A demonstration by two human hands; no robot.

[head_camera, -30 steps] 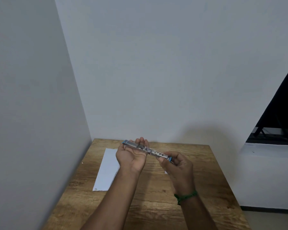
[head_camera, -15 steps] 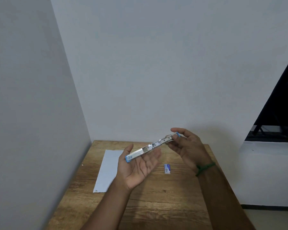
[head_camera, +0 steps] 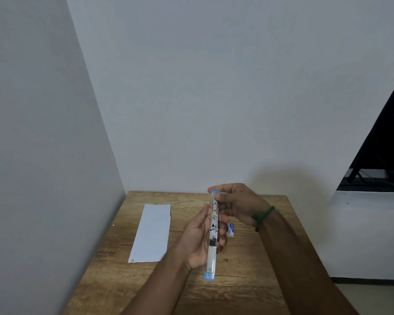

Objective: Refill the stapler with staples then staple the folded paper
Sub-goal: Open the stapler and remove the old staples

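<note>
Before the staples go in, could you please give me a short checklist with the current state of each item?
1. Stapler held in both hands: ok, left hand cradles the lower part, right hand pinches the top end.
2. Stapler opened out straight: ok.
3. Staple channel empty: cannot tell, too blurred.
4. Staple box within reach: ok, on the table behind the hands.
5. A hand free to fetch staples: not ok, both are on the stapler.
6. Folded paper ready: ok, flat on the table at the left.
</note>
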